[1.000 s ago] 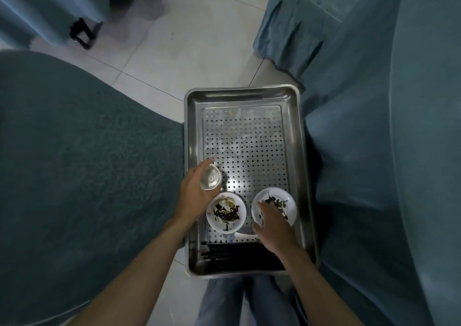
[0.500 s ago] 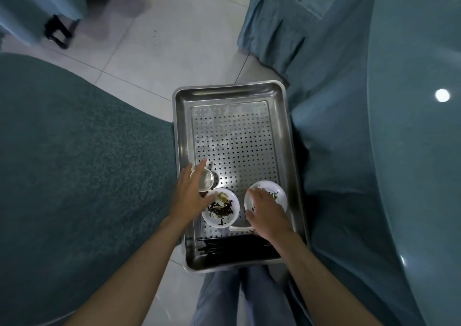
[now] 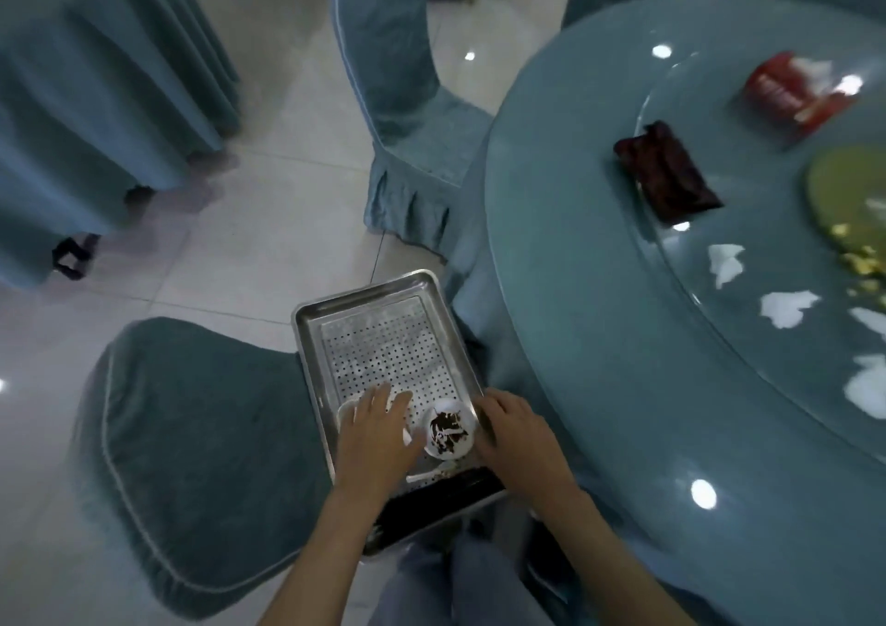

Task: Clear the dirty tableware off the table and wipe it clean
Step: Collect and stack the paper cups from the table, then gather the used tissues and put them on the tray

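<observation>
A perforated steel tray (image 3: 383, 338) sits low between a covered chair and the round table (image 3: 599, 290). Near its front end stands a small white bowl (image 3: 450, 429) holding dark scraps. My left hand (image 3: 378, 429) lies flat with fingers spread over a second white dish (image 3: 346, 412), of which only an edge shows. My right hand (image 3: 515, 433) rests at the tray's right rim, just right of the bowl, with its fingers curled. A white spoon (image 3: 426, 474) and dark chopsticks (image 3: 431, 496) lie at the tray's near end. On the table are white tissues (image 3: 786, 306) and a green plate (image 3: 848, 194).
A red packet (image 3: 796, 88) and a dark red folded packet (image 3: 666, 175) lie on the table's glass turntable, with yellow scraps (image 3: 863, 261) by the plate. Covered chairs stand at my left (image 3: 192, 433) and ahead (image 3: 407, 98). Another draped table (image 3: 96, 98) is at the far left.
The view swung up and right, bringing the table top into sight. My left hand moved from the small glass cup onto a white dish. My right hand slid off the bowl to the tray's rim.
</observation>
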Motion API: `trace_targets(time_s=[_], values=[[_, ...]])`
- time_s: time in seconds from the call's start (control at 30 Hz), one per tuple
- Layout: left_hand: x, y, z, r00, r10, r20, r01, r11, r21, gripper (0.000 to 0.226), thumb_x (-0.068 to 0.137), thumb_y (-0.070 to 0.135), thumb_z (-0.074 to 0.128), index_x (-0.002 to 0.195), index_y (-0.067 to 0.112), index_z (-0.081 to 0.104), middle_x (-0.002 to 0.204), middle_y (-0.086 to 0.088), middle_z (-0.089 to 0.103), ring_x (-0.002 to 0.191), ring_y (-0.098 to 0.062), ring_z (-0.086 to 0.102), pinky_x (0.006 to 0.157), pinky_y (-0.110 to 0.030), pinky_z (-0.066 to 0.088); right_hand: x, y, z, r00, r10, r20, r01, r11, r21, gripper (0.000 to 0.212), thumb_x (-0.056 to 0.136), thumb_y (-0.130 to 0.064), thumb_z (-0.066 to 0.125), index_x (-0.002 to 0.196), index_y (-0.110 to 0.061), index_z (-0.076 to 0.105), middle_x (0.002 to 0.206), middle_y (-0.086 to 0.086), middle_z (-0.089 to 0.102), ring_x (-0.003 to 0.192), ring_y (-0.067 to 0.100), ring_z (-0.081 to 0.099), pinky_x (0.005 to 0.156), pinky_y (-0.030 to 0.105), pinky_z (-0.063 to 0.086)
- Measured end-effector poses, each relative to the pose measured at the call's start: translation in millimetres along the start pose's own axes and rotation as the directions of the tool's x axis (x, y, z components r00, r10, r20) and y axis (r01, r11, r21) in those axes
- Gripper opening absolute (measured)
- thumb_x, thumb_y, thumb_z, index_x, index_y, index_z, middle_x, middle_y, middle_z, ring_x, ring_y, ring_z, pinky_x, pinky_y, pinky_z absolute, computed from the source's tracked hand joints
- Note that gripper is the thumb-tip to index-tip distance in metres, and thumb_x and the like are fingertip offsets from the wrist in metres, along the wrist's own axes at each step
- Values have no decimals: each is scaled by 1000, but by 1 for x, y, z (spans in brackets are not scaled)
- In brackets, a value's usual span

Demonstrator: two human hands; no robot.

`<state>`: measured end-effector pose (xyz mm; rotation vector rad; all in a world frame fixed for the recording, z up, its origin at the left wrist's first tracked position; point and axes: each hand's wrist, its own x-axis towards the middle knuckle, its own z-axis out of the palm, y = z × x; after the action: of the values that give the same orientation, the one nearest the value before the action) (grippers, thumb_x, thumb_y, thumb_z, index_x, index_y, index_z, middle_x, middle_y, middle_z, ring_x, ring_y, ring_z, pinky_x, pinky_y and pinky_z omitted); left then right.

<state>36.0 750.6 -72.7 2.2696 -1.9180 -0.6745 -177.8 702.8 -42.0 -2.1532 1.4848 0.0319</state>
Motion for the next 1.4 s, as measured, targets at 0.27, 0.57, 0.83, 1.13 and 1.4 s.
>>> trace_targets(time_s=[0.27, 0.57, 0.83, 1.13, 1.4], values=[[-3, 110, -46, 936, 352, -31, -352, 936, -21, 62, 94, 51, 60, 150, 29, 47, 153, -2, 50, 141, -26, 46, 114, -50, 41, -83, 34, -71, 925, 284, -254, -233, 949, 212, 50, 90, -44, 45, 128, -18, 65, 126, 2, 65, 111, 30, 63, 93, 43, 53], [21, 201, -33, 802, 595, 62, -598, 796, 98, 45, 85, 48, 61, 123, 23, 64, 118, 1, 67, 108, -24, 65, 82, -39, 56, -147, 115, -99, 805, 518, -288, -445, 849, 284, 37, 97, -24, 64, 133, -18, 64, 134, 0, 62, 121, 23, 60, 97, 38, 49], [54, 279, -2, 770, 625, 125, -637, 746, 195, 43, 74, 43, 78, 112, 26, 69, 107, 3, 69, 97, -23, 69, 75, -39, 57, -149, 207, -122, 767, 599, -232, -502, 784, 365, 39, 96, -26, 65, 135, -18, 62, 134, 2, 60, 122, 27, 59, 102, 42, 48], [95, 360, 23, 789, 593, 164, -610, 787, 92, 49, 93, 35, 60, 140, 24, 56, 131, 2, 64, 116, -23, 63, 90, -41, 54, -106, 311, -148, 787, 604, -126, -486, 732, 476, 46, 95, -22, 66, 139, -14, 58, 142, 5, 55, 131, 27, 53, 110, 37, 40], [137, 413, 54, 774, 574, 268, -626, 757, 186, 55, 71, 22, 80, 124, 20, 66, 112, -2, 70, 99, -29, 70, 73, -43, 59, -76, 384, -163, 757, 653, 29, -629, 716, 303, 76, 101, -31, 56, 164, -23, 15, 173, 3, 3, 159, 24, 10, 123, 48, 25]])
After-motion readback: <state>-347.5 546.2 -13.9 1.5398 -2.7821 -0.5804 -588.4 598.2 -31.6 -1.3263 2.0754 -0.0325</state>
